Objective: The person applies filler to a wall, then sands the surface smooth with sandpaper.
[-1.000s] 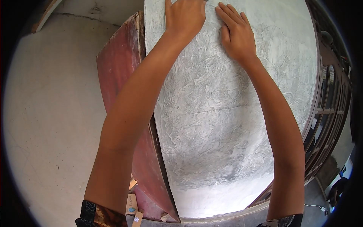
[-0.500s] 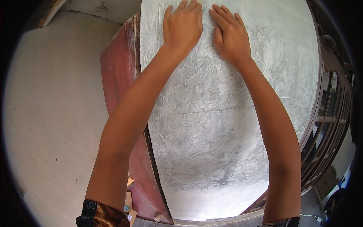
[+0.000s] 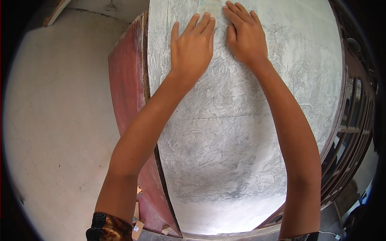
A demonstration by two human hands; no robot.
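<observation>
A large white-grey sheet or panel (image 3: 225, 132) with a wrinkled, wet-looking surface fills the middle of the view. My left hand (image 3: 191, 48) lies on its upper part, palm down, fingers spread. Close beside it on the right, my right hand (image 3: 247, 38) rests flat on the same surface with its thumb apart. Neither hand holds anything. Faint bluish lettering on a small pale patch (image 3: 210, 6) shows between and above the fingertips. A crease runs across the middle of the sheet.
Along the left edge of the sheet stands a red board (image 3: 124, 84) with a dark worn rim. A plain pale wall or floor (image 3: 60, 112) lies farther left. Brown wooden framing with panes (image 3: 354, 108) curves down the right. Small boxes (image 3: 138, 229) and a white cable (image 3: 331, 233) are low down.
My left hand has slid down toward me, uncovering the pale patch with lettering. My right hand has shifted slightly upward.
</observation>
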